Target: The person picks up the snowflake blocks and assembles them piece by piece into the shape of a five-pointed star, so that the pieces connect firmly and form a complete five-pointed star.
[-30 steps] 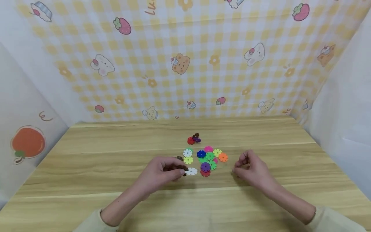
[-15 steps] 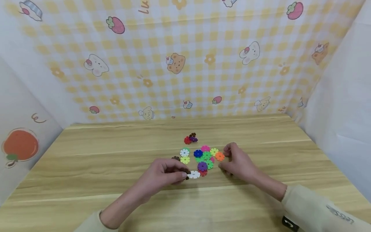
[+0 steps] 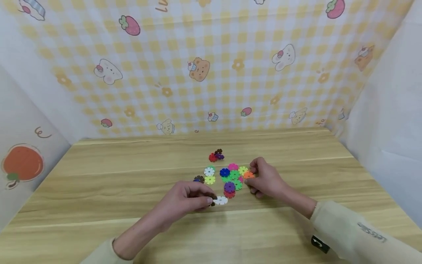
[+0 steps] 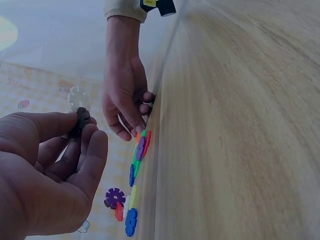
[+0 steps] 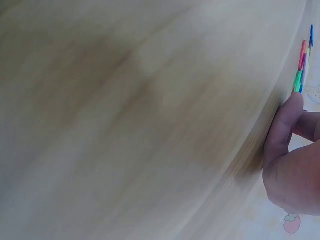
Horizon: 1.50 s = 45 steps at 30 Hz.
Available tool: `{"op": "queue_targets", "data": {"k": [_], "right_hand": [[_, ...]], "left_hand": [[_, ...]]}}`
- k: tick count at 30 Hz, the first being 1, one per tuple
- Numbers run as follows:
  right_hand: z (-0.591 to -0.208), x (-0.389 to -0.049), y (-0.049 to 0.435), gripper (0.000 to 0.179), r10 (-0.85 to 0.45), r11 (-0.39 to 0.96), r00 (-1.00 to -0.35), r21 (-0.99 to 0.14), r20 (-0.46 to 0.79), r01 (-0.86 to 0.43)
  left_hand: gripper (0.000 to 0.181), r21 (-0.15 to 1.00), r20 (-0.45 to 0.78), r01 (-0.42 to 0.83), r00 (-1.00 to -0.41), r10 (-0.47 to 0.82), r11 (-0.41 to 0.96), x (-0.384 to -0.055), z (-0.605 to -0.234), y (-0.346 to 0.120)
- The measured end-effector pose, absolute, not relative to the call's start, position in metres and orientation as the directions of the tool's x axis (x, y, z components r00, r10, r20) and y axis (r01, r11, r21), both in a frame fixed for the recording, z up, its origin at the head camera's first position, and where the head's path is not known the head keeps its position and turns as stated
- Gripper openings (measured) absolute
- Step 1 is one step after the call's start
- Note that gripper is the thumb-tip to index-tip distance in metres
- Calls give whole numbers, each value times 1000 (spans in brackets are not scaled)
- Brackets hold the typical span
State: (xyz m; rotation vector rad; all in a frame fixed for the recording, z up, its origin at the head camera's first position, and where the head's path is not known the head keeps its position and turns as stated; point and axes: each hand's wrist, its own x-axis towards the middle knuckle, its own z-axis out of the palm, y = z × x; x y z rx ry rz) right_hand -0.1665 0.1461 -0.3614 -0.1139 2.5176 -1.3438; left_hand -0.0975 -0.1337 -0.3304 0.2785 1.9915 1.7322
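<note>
In the head view my left hand (image 3: 186,201) pinches a brown snowflake disc (image 4: 80,124) between thumb and fingers. A white snowflake disc (image 3: 221,200) is joined to it and sticks out to the right, above the table. My right hand (image 3: 267,179) is at the right side of the loose discs, thumb and index finger on either side of an orange snowflake disc (image 3: 248,175). Beside it lie a yellow disc (image 3: 243,170), green discs (image 3: 234,174), a blue disc (image 3: 225,172) and a purple disc (image 3: 229,187) overlapping a red one (image 3: 229,195).
Behind the pile, a joined cluster of red (image 3: 213,157), purple and brown discs sits on the wooden table (image 3: 132,161). Left of the pile lie a white disc (image 3: 209,171), a yellow-green disc (image 3: 209,179) and a brown one (image 3: 199,178). A patterned cloth (image 3: 211,91) hangs behind.
My right hand has moved left to the pile and closed in around the orange disc. My left hand keeps its grip on the brown disc with the white one, nearly still.
</note>
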Motion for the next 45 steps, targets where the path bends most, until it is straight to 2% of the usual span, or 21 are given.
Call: {"op": "queue_targets", "data": {"k": [5, 12, 16, 22, 26, 30, 34, 41, 45], "right_hand": [[-362, -165, 143, 34, -214, 578, -957, -816, -195, 37], [-366, -155, 152, 8, -262, 491, -961, -869, -88, -54], [-365, -148, 156, 12, -293, 447, -953, -893, -80, -62], [-348, -136, 160, 39, -373, 223, -906, -967, -199, 121], [-326, -130, 155, 41, -409, 118, -882, -972, -234, 203], [-311, -121, 142, 35, -440, 109, -866, -972, -236, 209], [-307, -110, 130, 35, -491, 116, -838, -971, -237, 207], [-313, -104, 120, 36, -535, 97, -816, -975, -222, 201], [-313, -106, 119, 35, -549, 89, -812, -980, -199, 180]], "left_hand": [[20, 971, -220, -154, -869, 443, 181, -96, -330, -135], [20, 978, -189, -122, -868, 459, 171, -95, -327, -132], [19, 976, -190, -118, -874, 447, 185, -94, -325, -132], [19, 972, -183, -97, -886, 427, 215, -93, -324, -131], [19, 973, -163, -75, -893, 418, 219, -95, -323, -129], [18, 980, -150, -77, -896, 417, 185, -95, -323, -126], [16, 983, -93, -17, -904, 418, 183, -91, -322, -123], [12, 948, 38, 160, -914, 403, 274, -84, -318, -120], [12, 926, 58, 190, -925, 376, 325, -79, -313, -117]]}}
